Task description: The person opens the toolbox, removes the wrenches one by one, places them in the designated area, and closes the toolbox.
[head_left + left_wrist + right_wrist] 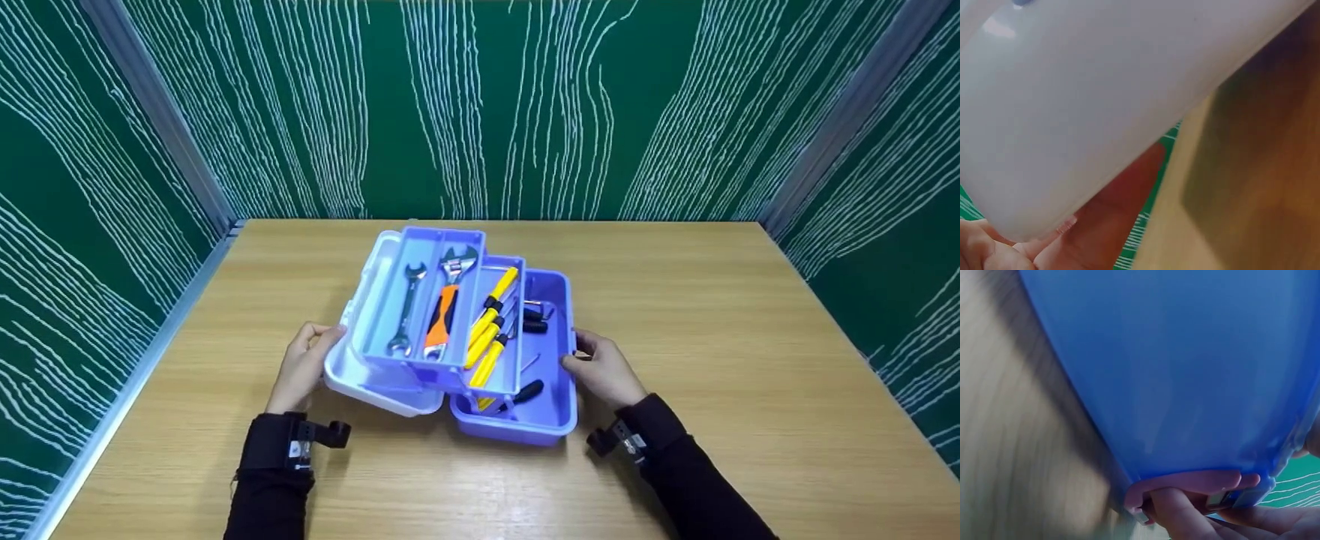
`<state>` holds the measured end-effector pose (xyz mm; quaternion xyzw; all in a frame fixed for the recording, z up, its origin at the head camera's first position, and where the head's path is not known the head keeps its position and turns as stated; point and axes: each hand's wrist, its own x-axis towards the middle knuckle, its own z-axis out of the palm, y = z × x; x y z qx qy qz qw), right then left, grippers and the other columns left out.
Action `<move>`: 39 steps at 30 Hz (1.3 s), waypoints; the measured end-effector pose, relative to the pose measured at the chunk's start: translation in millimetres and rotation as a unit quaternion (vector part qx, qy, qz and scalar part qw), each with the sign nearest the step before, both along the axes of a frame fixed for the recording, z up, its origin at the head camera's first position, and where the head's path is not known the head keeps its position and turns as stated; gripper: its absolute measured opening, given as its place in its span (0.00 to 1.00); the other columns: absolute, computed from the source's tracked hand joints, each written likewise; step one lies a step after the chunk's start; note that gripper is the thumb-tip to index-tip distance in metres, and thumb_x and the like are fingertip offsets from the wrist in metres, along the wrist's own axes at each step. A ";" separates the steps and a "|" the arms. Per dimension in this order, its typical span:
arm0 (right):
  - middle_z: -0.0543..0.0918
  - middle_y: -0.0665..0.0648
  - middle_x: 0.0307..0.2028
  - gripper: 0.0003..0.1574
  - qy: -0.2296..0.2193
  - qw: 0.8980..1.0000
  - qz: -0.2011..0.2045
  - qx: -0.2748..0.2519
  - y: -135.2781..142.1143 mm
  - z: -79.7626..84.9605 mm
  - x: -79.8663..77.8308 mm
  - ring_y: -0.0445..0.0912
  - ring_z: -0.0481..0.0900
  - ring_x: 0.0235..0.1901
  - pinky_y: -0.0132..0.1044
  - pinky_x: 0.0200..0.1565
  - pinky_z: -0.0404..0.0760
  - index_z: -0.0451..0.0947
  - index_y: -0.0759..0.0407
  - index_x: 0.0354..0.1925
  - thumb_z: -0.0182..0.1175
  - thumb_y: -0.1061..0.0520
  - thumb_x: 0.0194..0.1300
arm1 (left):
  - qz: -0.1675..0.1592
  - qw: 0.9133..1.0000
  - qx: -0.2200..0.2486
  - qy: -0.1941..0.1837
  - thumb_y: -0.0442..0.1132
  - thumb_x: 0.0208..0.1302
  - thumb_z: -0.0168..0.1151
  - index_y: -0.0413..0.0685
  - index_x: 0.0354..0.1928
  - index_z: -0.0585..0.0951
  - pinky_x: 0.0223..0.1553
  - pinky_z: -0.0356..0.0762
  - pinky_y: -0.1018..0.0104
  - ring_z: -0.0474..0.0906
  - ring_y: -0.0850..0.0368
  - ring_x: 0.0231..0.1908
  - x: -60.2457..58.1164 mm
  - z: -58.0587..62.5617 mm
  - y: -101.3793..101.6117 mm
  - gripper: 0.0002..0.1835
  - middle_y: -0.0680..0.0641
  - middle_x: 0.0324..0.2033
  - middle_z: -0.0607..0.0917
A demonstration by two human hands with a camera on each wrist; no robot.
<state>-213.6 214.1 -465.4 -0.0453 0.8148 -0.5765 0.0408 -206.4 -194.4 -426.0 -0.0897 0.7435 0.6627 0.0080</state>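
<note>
A purple toolbox [517, 431] stands opened out, its pale lid [346, 371] folded to the left and its stepped trays spread. My left hand [302, 364] grips the lid's left edge, thumb on top; the left wrist view has fingers under the white lid [1084, 112]. On the opposite side, my right hand [606, 371] grips the box's right wall, thumb over the rim. In the right wrist view, fingers hook at a pinkish latch [1185, 482]. The top tray holds an open-end wrench [408, 311] and an orange-handled adjustable wrench [442, 319].
Several yellow-handled tools [487, 360] lie in the middle tray. Black-handled tools [529, 391] and small metal pieces lie in the bottom. Under the box is a wooden table [697, 322], bordered by green panels [517, 112] with white wavy lines.
</note>
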 end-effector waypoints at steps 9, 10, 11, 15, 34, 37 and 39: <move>0.76 0.76 0.58 0.33 0.007 1.000 0.002 0.000 -1.3 0.1 -1.1 0.62 0.81 0.51 0.33 0.46 0.84 0.65 0.77 0.65 0.53 0.68 0.61 | 0.000 0.999 -0.003 -0.036 0.45 0.69 0.57 0.45 0.35 0.75 0.29 0.81 0.66 0.78 0.59 0.30 -1.2 -12.9 -9.9 0.11 0.50 0.32 0.79; 0.76 0.76 0.57 0.33 0.011 1.000 0.003 -0.001 -1.4 -0.6 -1.4 0.62 0.81 0.51 0.32 0.45 0.84 0.65 0.77 0.65 0.53 0.69 0.61 | -0.005 0.999 -0.009 -0.041 0.45 0.69 0.56 0.44 0.36 0.76 0.30 0.82 0.65 0.79 0.58 0.31 -0.9 -13.4 -11.0 0.11 0.49 0.34 0.79; 0.76 0.76 0.57 0.33 0.014 1.000 0.004 -0.003 -1.5 -1.1 -1.5 0.62 0.82 0.51 0.31 0.44 0.84 0.65 0.77 0.64 0.52 0.69 0.60 | -0.010 0.999 -0.019 -0.046 0.45 0.69 0.55 0.43 0.37 0.76 0.31 0.83 0.64 0.79 0.57 0.32 -0.6 -13.8 -11.8 0.11 0.47 0.35 0.79; 0.77 0.76 0.56 0.33 0.021 1.000 0.003 -0.005 -1.9 -2.5 -1.7 0.61 0.81 0.51 0.30 0.44 0.83 0.65 0.77 0.64 0.52 0.70 0.60 | -0.031 0.994 -0.094 -0.040 0.42 0.70 0.52 0.36 0.46 0.78 0.33 0.83 0.65 0.79 0.56 0.35 0.0 -16.1 -14.3 0.15 0.39 0.43 0.81; 0.75 0.75 0.59 0.34 0.000 1.000 -0.013 -0.004 -2.3 -0.7 2.1 0.61 0.81 0.53 0.35 0.47 0.84 0.64 0.75 0.66 0.53 0.67 0.61 | -0.070 0.959 -0.274 -0.008 0.37 0.69 0.56 0.33 0.45 0.85 0.24 0.76 0.68 0.79 0.61 0.21 6.9 -25.8 -11.0 0.14 0.39 0.29 0.88; 0.76 0.75 0.59 0.35 0.002 1.000 -0.018 0.001 -3.0 -1.4 1.5 0.60 0.81 0.53 0.35 0.47 0.84 0.64 0.75 0.66 0.53 0.67 0.60 | -0.072 0.954 -0.290 0.003 0.38 0.68 0.57 0.33 0.41 0.86 0.25 0.75 0.67 0.78 0.60 0.22 7.2 -25.6 -9.1 0.14 0.40 0.28 0.88; 0.76 0.75 0.58 0.35 0.004 1.000 -0.021 0.004 -3.5 -2.6 1.0 0.59 0.81 0.52 0.33 0.45 0.83 0.64 0.75 0.66 0.52 0.68 0.59 | -0.073 0.950 -0.303 0.015 0.38 0.67 0.58 0.34 0.40 0.86 0.27 0.75 0.64 0.79 0.58 0.24 7.3 -25.3 -7.6 0.13 0.40 0.28 0.88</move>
